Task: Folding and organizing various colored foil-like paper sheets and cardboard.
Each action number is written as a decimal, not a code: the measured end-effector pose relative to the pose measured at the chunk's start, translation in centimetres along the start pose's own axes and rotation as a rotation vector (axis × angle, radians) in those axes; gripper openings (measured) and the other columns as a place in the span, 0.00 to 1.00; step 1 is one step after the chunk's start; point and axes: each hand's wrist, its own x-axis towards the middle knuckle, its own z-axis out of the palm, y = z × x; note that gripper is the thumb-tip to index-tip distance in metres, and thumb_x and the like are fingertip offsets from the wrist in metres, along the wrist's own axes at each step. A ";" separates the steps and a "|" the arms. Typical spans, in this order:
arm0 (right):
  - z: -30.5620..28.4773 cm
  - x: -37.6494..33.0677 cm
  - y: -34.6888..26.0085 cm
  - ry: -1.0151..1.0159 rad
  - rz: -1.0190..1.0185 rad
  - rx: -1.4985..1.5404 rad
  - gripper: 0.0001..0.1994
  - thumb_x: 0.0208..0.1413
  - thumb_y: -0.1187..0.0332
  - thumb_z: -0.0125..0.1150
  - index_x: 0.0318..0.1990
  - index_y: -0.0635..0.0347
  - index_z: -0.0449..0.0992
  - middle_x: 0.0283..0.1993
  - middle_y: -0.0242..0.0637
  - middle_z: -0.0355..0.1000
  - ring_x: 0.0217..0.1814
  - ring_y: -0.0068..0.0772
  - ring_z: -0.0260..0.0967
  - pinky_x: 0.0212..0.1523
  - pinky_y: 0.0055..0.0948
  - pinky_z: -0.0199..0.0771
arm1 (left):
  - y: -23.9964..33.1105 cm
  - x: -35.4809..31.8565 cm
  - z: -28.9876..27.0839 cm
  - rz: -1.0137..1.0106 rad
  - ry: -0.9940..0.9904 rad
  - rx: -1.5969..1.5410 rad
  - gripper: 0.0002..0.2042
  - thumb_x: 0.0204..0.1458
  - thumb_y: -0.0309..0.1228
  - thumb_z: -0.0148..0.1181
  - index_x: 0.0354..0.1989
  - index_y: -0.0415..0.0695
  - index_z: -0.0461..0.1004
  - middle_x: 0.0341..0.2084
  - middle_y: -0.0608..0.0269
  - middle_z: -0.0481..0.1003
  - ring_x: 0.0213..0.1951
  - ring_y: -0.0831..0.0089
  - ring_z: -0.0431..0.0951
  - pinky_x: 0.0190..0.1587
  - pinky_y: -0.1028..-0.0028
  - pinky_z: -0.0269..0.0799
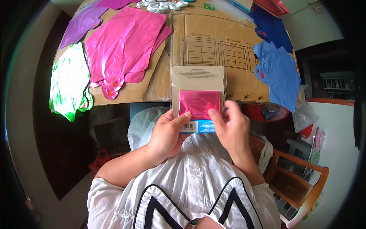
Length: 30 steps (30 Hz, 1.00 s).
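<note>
In front of my chest is a packaging card (196, 78), beige with a blue strip and a barcode at its near end, in a clear plastic sleeve. A folded square of shiny pink foil (198, 101) lies against it. My left hand (169, 131) grips the near left corner, its thumb pressing on the foil's lower edge and its fingers beneath. At the near right edge is my right hand (232, 126), its thumb touching or just over the foil. Its other fingers are bent, apart from the thumb and partly blurred, beside the card.
Flattened cardboard (206, 30) covers the table. Flat pink foil sheets (118, 42) with lobed ends lie left, beside green-and-white (70, 80) and purple ones (82, 26). Blue ones (278, 72) lie right. White coils (162, 5) sit at the far edge. A wooden chair (297, 179) stands right.
</note>
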 end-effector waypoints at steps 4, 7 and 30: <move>-2.6 -1.5 -1.4 0.271 -0.632 -0.374 0.24 0.53 0.53 0.67 0.52 0.60 0.74 0.50 0.44 0.71 0.49 0.48 0.69 0.45 0.43 0.69 | 0.2 0.1 0.0 -0.009 -0.002 -0.026 0.08 0.61 0.25 0.52 0.47 0.41 0.72 0.41 0.59 0.78 0.41 0.71 0.80 0.49 0.68 0.76; -1.8 -1.5 -1.6 -0.069 -0.877 -0.444 0.14 0.54 0.68 0.62 0.47 0.65 0.76 0.52 0.49 0.72 0.53 0.49 0.69 0.51 0.43 0.72 | 0.4 0.2 0.4 -0.012 -0.023 0.054 0.10 0.64 0.31 0.49 0.48 0.40 0.72 0.43 0.60 0.78 0.44 0.72 0.78 0.48 0.69 0.75; 0.1 3.7 -1.1 -0.013 -1.081 -0.475 0.13 0.51 0.72 0.57 0.43 0.69 0.75 0.44 0.52 0.75 0.45 0.47 0.76 0.48 0.39 0.78 | -3.0 1.1 -0.7 0.353 -0.111 -0.073 0.11 0.64 0.27 0.47 0.46 0.34 0.74 0.45 0.54 0.78 0.48 0.69 0.78 0.57 0.67 0.72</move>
